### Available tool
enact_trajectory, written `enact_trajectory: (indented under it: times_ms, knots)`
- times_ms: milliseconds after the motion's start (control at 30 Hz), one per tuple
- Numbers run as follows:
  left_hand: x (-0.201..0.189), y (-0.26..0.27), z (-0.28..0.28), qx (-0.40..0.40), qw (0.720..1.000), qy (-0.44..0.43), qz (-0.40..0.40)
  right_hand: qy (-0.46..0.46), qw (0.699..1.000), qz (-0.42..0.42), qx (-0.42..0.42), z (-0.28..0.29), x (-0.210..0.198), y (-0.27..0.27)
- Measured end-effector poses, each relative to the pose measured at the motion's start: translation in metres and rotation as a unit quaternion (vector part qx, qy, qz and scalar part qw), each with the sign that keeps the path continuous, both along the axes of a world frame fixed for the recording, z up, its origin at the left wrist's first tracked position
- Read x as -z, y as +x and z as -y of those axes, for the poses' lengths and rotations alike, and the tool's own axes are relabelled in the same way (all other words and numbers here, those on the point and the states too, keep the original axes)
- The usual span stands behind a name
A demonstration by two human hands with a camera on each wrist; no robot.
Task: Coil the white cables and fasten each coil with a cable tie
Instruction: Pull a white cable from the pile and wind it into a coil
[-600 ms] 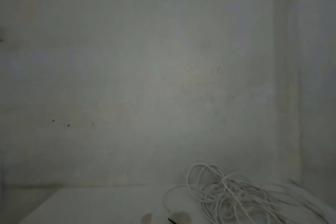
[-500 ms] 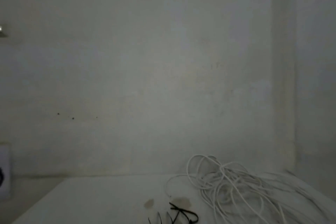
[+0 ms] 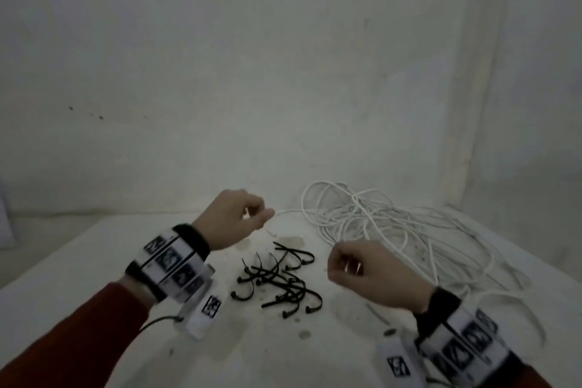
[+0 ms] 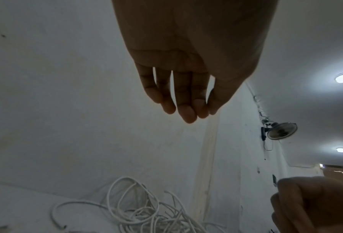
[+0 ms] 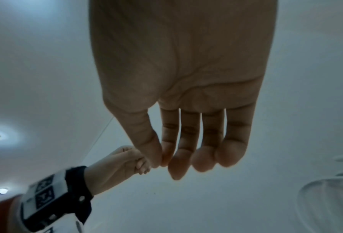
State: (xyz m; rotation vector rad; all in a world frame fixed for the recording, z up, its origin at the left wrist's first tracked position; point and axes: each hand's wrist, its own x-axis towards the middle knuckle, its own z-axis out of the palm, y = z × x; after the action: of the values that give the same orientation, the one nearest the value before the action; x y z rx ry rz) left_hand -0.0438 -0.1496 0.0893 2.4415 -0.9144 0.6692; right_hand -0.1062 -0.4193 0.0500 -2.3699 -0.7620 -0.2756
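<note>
White cables [image 3: 393, 230]: one loose, tangled heap, uncoiled, lying on the counter [image 3: 94, 261] toward 1 o'clock. Black cable ties [image 3: 280, 280]: small overlapping pile, all unfastened and curved, lying near centre, at 8 o'clock from the cables.

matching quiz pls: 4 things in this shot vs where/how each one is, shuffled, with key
Things:
1. white cables
2. cable ties
3. left hand
4. wall fan

Places or states:
A. black, in a loose pile on the table between the two wrists
B. mounted high on the wall, seen only in the left wrist view
C. tangled heap at the far right of the table, not yet coiled
D. raised over the table, fingers loosely curled, nothing visibly in its grip

Pairs: 1-C, 2-A, 3-D, 4-B
</note>
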Motion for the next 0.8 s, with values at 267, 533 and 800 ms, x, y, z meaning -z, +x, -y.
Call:
enact_trajectory:
  times_ms: [267,533,800]
  knots:
    - [0.022,0.102,0.090,-0.073,0.992,0.083,-0.057,0.002,0.971,-0.026,0.238,0.059,0.014,0.118]
    - [0.056,0.142,0.150,-0.075,0.984,0.130,-0.098,-0.138,0.909,-0.198,0.339,0.067,0.022,0.159]
    - [0.073,0.170,0.177,0.142,0.987,0.069,0.011,0.101,0.956,-0.174,0.214,0.059,0.011,0.162]
